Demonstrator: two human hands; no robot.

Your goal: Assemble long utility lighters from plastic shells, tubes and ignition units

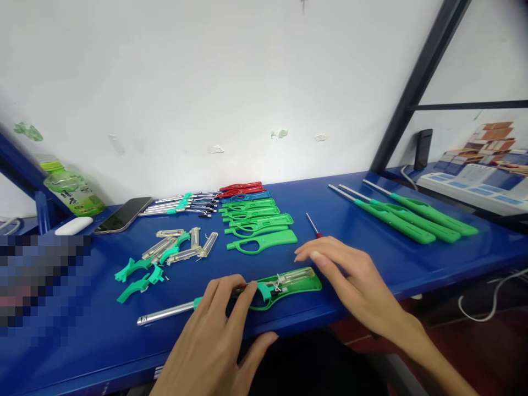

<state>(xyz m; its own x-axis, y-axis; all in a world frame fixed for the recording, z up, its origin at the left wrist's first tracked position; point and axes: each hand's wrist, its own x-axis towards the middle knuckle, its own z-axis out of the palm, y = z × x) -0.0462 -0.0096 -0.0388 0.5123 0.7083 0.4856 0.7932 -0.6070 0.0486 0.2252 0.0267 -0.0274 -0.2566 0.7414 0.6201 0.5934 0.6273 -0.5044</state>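
Note:
A partly assembled green gas lighter (314,282) lies across the front of the blue table. Its inside faces up, showing a clear fuel tank, white wires and a teal trigger, with a silver barrel at the left. My left hand (223,324) bends its fingers over the middle of the lighter and hides that part; the thumb sticks out in front of it. Just right of the handle, my right hand (350,267) hovers with fingers loosely curved and nothing visible in them. Beyond it lies a screwdriver (312,224), its red handle partly covered by that hand.
Green handle shells (276,240) lie in a row with blue and red ones. Left are metal barrels (157,210), fuel tanks (208,245) and teal triggers (134,269). Closed lighters (412,225) lie right. A phone (124,215) and bottle (74,190) are far left.

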